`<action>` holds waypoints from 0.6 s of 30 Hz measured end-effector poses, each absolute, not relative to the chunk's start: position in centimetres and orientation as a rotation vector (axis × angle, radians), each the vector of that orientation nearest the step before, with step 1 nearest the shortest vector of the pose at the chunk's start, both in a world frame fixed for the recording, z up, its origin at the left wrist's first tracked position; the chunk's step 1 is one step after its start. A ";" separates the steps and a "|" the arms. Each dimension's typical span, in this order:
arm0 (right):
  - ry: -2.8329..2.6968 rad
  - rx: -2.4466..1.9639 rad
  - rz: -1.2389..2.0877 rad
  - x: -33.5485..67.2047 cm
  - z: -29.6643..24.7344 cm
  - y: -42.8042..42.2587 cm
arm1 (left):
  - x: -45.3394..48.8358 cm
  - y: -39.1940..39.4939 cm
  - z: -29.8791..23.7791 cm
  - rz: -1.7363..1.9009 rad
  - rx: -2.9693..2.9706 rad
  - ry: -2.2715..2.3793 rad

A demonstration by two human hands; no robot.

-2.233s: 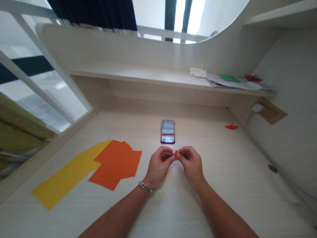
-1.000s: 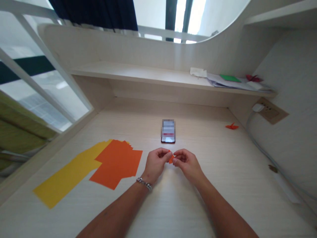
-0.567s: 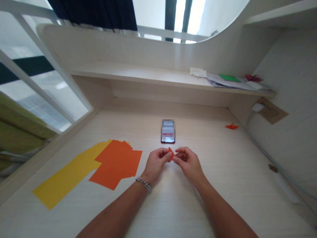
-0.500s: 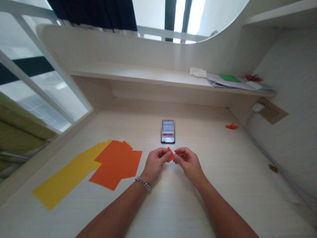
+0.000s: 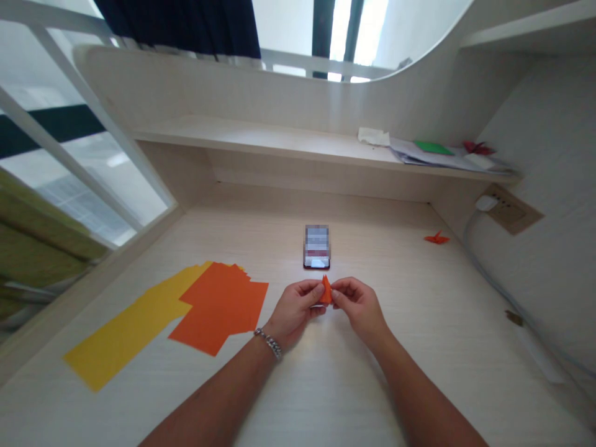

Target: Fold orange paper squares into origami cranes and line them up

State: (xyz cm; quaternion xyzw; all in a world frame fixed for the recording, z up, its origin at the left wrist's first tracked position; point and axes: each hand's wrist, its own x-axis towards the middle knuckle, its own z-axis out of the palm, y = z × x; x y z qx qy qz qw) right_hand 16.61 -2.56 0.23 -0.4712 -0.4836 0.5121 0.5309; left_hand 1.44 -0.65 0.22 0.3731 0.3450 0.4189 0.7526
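Note:
Between my two hands is a small piece of folded orange paper (image 5: 326, 290), its narrow point facing up and away from me. My left hand (image 5: 298, 304) pinches it from the left between thumb and fingers. From the other side, my right hand (image 5: 356, 301) pinches its right edge with thumb and forefinger. Just beyond the hands a phone (image 5: 317, 247) lies face up, its screen lit. Orange paper sheets (image 5: 223, 307) are fanned out left of my left hand, partly covering a spread of yellow paper sheets (image 5: 125, 335).
A folded orange paper crane (image 5: 436, 238) sits at the desk's right side. Papers (image 5: 447, 158), a green square (image 5: 433, 147) and a red folded paper shape (image 5: 478, 148) rest on the shelf (image 5: 279, 141). A grey cable (image 5: 488, 276) runs from the wall socket (image 5: 510, 211).
The folded paper has turned more upright and shifted slightly right between my hands. My right thumb and forefinger now press on its right edge. The sheets and phone stay put.

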 end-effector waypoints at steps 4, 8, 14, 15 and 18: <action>-1.244 -1.206 1.036 16.6 0.2 -2.8 | 1.5 -0.7 0.2 0.926 0.810 0.744; -1.323 -1.240 0.947 16.4 0.7 -3.1 | 1.7 -0.7 0.2 0.921 0.804 0.751; -1.351 -1.241 0.943 16.4 0.9 -3.1 | 1.8 -0.8 0.2 0.938 0.806 0.755; -1.352 -1.240 0.943 16.4 0.9 -3.1 | 1.9 -0.8 0.3 0.939 0.807 0.757; -1.367 -1.237 0.916 16.6 0.9 -3.1 | 1.8 -0.8 0.3 0.930 0.813 0.765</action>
